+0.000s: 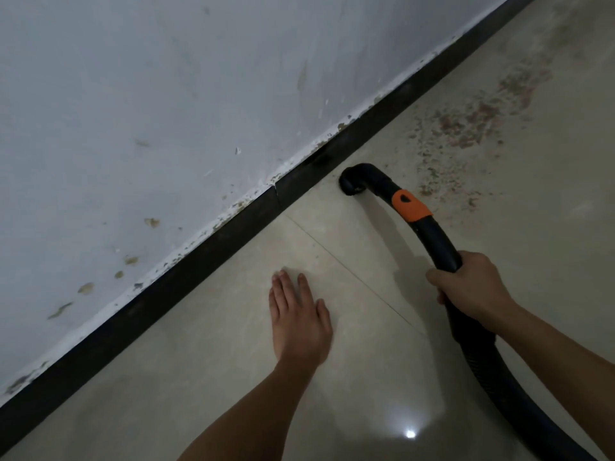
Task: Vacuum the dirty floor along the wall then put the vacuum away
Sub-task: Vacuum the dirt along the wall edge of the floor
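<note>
While right hand [472, 287] grips the vacuum hose [429, 224], nozzle [349, 183] sits mid-frame by the baseboard [199, 247]; left hand [299, 321] spread, empty. Dirt [472, 124] upper right still uncleaned; approx. halfway, storing pending.

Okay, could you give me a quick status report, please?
Right hand gripping vacuum hose; left hand open, empty. Nozzle at baseboard. Dirt patch ahead, unobstructed.

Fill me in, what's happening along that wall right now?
A person is vacuuming beside the black baseboard. The right hand grips the black vacuum hose handle, with its nozzle down on the tile floor near the baseboard. The left hand is open, holding nothing. A patch of brown dirt remains just beyond the nozzle.
</note>
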